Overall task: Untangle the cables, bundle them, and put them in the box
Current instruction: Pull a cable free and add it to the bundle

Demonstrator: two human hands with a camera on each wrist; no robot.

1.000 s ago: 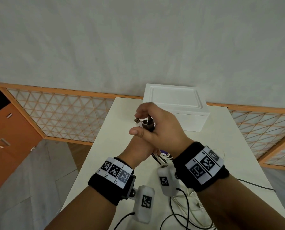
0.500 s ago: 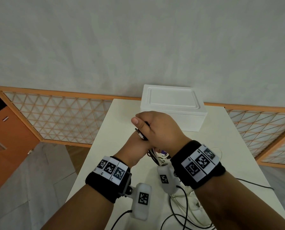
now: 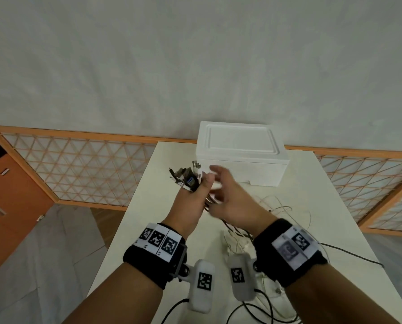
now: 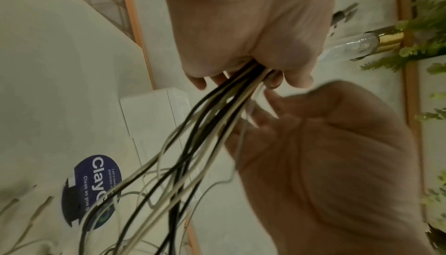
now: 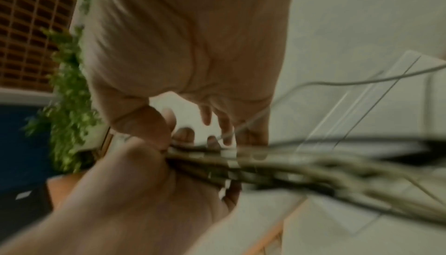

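My left hand (image 3: 194,187) grips a bunch of black and white cables (image 3: 215,202) just below their ends, over the table's middle. The connectors (image 3: 186,175) stick out above the fist. In the left wrist view the cables (image 4: 212,118) fan down out of the left hand (image 4: 243,36). My right hand (image 3: 221,183) hovers just to the right, blurred, with its fingers spread and holding nothing. Its palm (image 4: 321,160) faces the strands. The white box (image 3: 241,157) stands behind the hands with its lid closed. The right wrist view is blurred and shows the cables (image 5: 253,165) in the left hand (image 5: 144,188).
The cables' loose lengths (image 3: 279,208) trail over the white table (image 3: 335,197) to the right and toward its near edge. A round blue sticker (image 4: 94,188) lies on the table. Lattice screens (image 3: 78,169) stand behind the table. An orange cabinet (image 3: 6,202) is at the left.
My right hand, which was wrapped over the left fist and the cable ends, has come off, opened and moved right. The left hand keeps its hold, and the connectors now show.
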